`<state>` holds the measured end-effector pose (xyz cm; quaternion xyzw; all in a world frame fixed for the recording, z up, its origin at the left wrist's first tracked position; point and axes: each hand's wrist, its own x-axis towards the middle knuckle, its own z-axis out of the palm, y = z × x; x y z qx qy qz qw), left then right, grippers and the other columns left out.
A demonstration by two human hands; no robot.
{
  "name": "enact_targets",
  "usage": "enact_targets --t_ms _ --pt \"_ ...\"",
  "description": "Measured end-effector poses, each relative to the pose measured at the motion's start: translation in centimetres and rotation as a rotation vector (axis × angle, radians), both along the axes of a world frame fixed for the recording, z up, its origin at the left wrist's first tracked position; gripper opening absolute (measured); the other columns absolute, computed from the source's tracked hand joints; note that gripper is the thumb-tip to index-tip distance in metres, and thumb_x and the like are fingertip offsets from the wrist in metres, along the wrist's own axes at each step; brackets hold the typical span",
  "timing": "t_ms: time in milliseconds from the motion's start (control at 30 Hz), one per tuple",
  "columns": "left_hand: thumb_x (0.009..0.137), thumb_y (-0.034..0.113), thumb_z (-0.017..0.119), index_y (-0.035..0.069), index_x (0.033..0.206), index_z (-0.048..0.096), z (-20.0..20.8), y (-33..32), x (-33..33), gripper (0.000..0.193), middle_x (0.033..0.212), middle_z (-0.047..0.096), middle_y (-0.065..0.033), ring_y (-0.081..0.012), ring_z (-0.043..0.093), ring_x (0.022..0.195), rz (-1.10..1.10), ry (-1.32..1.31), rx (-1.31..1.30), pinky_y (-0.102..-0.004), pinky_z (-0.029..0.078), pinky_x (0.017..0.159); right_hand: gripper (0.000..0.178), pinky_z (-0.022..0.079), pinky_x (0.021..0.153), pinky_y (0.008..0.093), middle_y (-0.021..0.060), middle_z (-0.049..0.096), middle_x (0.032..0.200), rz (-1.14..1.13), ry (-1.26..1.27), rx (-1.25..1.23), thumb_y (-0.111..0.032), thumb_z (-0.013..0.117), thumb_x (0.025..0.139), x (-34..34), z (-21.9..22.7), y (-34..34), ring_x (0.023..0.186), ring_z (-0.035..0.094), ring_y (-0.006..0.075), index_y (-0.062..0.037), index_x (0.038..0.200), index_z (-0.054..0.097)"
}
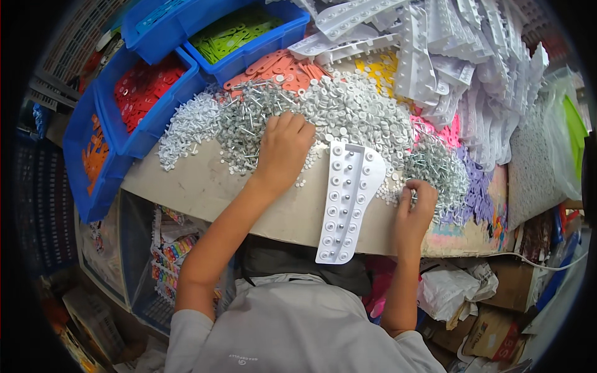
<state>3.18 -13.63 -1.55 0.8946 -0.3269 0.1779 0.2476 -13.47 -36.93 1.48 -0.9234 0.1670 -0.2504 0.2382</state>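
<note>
Your white plastic tray (346,199) lies on the table (205,183) between your two hands, and its near end hangs out past the table edge over your lap. That overhang is the likeliest trouble: a nudge from your right wrist or forearm could tip it off, and any small pieces already seated in its round sockets would scatter.

The piles are the second risk. The heap of metal screws (245,118) and the heap of white washers (348,105) run into each other with no border, so a grab made by feel may bring up the wrong part or several at once. Loose washers already lie close to the table edge and could roll off if swept.

Your left hand (283,146) is stretched forward, palm down, on the seam where the screws meet the washers. Its fingers are curled down into the heap and close together; whether they pinch anything I cannot tell, since the tips are buried.

Your right hand (415,202) sits nearer you, just right of the tray, at the foot of a second screw pile (438,165). Its fingers are bent inward and bunched, seemingly nipping something small, though the piece itself is too tiny to make out.
</note>
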Motion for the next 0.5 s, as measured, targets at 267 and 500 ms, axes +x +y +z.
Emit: enact_targets --t_ms 267,500 --pt "0.084 0.012 0.076 0.006 0.1 0.071 2.1 1.0 -2.5 0.018 0.086 0.069 -0.0056 -0.0255 0.061 0.085 -0.116 0.26 -0.322 -0.0375 0.045 0.083 0.011 0.038 0.096 0.0433 0.0089 0.062 0.105 0.023 0.127 -0.259 -0.009 0.069 0.091 0.9 -0.8 -1.0 0.106 0.054 0.03 -0.0066 0.102 0.069" --pt "0.086 0.009 0.074 0.005 0.093 0.071 2.2 0.9 -5.8 0.009 0.089 0.067 -0.0054 -0.0248 0.06 0.089 -0.303 0.593 -0.421 -0.037 0.046 0.083 0.009 0.038 0.097 0.0407 0.0083 0.063 0.104 0.011 0.152 -0.309 -0.01 0.072 0.09 1.9 -1.0 -1.1 0.107 0.056 0.0291 -0.0065 0.098 0.069"
